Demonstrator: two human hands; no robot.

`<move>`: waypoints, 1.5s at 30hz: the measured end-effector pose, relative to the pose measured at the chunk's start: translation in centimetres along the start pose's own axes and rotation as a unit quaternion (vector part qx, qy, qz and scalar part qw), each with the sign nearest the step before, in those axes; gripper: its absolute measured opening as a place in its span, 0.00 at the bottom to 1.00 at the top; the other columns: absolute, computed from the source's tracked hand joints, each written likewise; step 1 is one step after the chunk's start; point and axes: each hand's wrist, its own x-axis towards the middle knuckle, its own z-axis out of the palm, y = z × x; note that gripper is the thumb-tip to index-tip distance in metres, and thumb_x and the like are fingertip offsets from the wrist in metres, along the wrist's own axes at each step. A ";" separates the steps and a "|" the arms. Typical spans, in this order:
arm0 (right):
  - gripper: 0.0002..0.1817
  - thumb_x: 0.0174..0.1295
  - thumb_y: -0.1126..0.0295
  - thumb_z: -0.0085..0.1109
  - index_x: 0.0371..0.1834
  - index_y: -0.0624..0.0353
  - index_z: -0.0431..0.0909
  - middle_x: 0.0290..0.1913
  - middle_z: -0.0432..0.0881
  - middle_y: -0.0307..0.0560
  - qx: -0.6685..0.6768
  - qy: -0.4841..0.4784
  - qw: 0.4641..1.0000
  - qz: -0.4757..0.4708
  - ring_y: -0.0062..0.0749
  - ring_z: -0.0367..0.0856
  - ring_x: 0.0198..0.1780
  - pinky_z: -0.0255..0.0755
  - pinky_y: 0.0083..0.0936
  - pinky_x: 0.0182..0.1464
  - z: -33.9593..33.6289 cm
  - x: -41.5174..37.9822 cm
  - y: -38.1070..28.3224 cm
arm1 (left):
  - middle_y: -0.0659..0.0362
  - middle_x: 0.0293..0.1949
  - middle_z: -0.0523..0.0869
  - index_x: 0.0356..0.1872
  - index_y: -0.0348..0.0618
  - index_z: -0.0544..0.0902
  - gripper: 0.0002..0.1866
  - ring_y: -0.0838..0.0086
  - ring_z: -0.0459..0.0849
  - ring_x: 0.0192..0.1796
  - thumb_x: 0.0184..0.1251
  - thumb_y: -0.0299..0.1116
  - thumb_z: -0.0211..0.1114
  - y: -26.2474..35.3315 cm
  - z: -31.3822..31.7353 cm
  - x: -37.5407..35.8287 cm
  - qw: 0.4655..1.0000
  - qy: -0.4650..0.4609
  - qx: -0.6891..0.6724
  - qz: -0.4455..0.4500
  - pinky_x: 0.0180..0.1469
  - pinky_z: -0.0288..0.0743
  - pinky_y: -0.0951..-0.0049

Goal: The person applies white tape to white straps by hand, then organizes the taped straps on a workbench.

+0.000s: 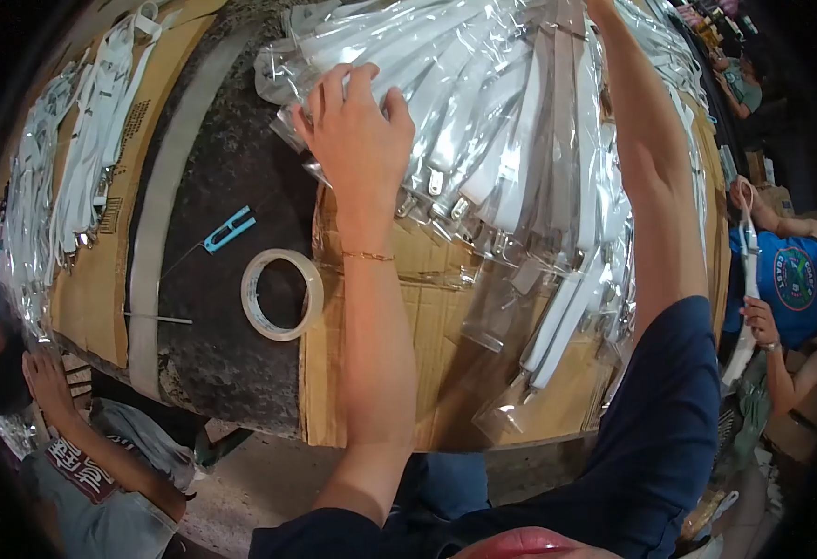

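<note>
White lanyards with metal clips, packed in clear plastic sleeves [460, 121], lie fanned out in a heap on a flattened cardboard sheet [446, 326]. My left hand [357, 135] rests over the left side of the heap, its fingers apart and slightly bent against the plastic. No lanyard is visibly gripped in it. My right arm reaches across the right side of the heap, and the hand itself is cut off by the top edge of the view. A few sleeved lanyards [562, 321] stick out from the heap toward me.
A roll of clear tape [283, 294] and light-blue thread snips [229, 230] lie on the dark tabletop left of the cardboard. More sleeved lanyards [92, 158] cover another cardboard sheet at far left. A person sits at lower left; another at right holds a white strap [747, 252].
</note>
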 end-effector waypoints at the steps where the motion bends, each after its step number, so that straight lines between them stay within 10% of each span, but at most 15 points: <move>1: 0.40 0.56 0.71 0.64 0.74 0.63 0.59 0.62 0.77 0.62 -0.093 0.025 0.994 0.048 0.50 0.75 0.64 0.69 0.35 0.65 0.1 -1.1 -3.6 | 0.60 0.52 0.83 0.46 0.47 0.84 0.15 0.62 0.77 0.60 0.59 0.38 0.67 -0.1 0.0 -0.1 1.000 -0.005 -0.002 -0.004 0.67 0.58 0.55; 7: 0.26 0.59 0.57 0.68 0.55 0.64 0.79 0.38 0.86 0.47 -0.272 -0.110 0.956 0.020 0.35 0.83 0.40 0.77 0.29 0.43 -7.8 -10.4 -12.0 | 0.59 0.54 0.83 0.47 0.48 0.85 0.16 0.61 0.77 0.60 0.60 0.40 0.67 -0.2 -0.2 0.3 1.000 -0.012 -0.007 -0.009 0.67 0.57 0.54; 12: 0.27 0.62 0.46 0.64 0.48 0.60 0.85 0.33 0.86 0.40 -0.177 -0.319 0.899 0.243 0.22 0.81 0.30 0.75 0.22 0.31 -13.0 -20.8 -16.3 | 0.59 0.55 0.82 0.47 0.46 0.86 0.16 0.62 0.76 0.62 0.62 0.41 0.64 0.2 -0.6 0.4 0.998 -0.043 -0.018 -0.038 0.72 0.52 0.42; 16: 0.19 0.62 0.55 0.68 0.40 0.63 0.84 0.26 0.80 0.35 -0.152 -0.287 0.881 0.343 0.15 0.77 0.27 0.71 0.15 0.28 -11.0 -23.8 -19.8 | 0.60 0.55 0.82 0.47 0.47 0.86 0.16 0.63 0.76 0.63 0.62 0.41 0.64 0.3 -0.5 0.2 0.999 -0.039 -0.015 -0.034 0.72 0.51 0.40; 21: 0.16 0.64 0.61 0.65 0.45 0.62 0.83 0.28 0.76 0.30 0.185 -0.266 0.836 0.442 0.13 0.74 0.28 0.68 0.11 0.30 -12.0 -21.2 -19.0 | 0.61 0.56 0.82 0.48 0.48 0.85 0.16 0.63 0.76 0.63 0.62 0.42 0.64 0.2 -0.5 0.3 0.999 -0.038 0.004 -0.029 0.71 0.51 0.39; 30: 0.19 0.62 0.63 0.67 0.51 0.64 0.80 0.39 0.83 0.38 0.028 -0.207 0.895 0.393 0.19 0.79 0.39 0.73 0.19 0.44 -9.7 -22.3 -22.3 | 0.61 0.56 0.82 0.50 0.48 0.85 0.17 0.63 0.74 0.64 0.63 0.42 0.63 0.4 -0.6 0.4 0.998 -0.053 0.007 -0.036 0.71 0.51 0.38; 37: 0.12 0.64 0.68 0.64 0.44 0.65 0.81 0.31 0.82 0.38 0.350 -0.200 0.765 0.502 0.15 0.77 0.28 0.73 0.11 0.32 -8.6 -20.0 -19.0 | 0.61 0.56 0.83 0.52 0.51 0.83 0.19 0.62 0.76 0.63 0.62 0.44 0.65 -0.4 -0.2 0.7 0.997 -0.071 0.037 -0.016 0.66 0.58 0.42; 40: 0.13 0.66 0.66 0.64 0.43 0.67 0.81 0.31 0.81 0.45 0.376 -0.150 0.785 0.468 0.27 0.77 0.27 0.77 0.27 0.36 -6.9 -20.8 -21.0 | 0.60 0.59 0.81 0.55 0.50 0.82 0.20 0.61 0.75 0.64 0.64 0.45 0.63 -0.5 -0.2 1.0 0.994 -0.103 0.039 -0.018 0.68 0.55 0.40; 45: 0.25 0.56 0.49 0.69 0.27 0.66 0.85 0.27 0.86 0.51 -0.082 -0.229 0.928 0.281 0.33 0.87 0.31 0.79 0.28 0.38 -8.4 -20.6 -19.5 | 0.59 0.64 0.77 0.59 0.50 0.80 0.22 0.61 0.71 0.69 0.67 0.47 0.60 0.0 -1.5 1.7 0.983 -0.175 0.054 -0.026 0.71 0.47 0.34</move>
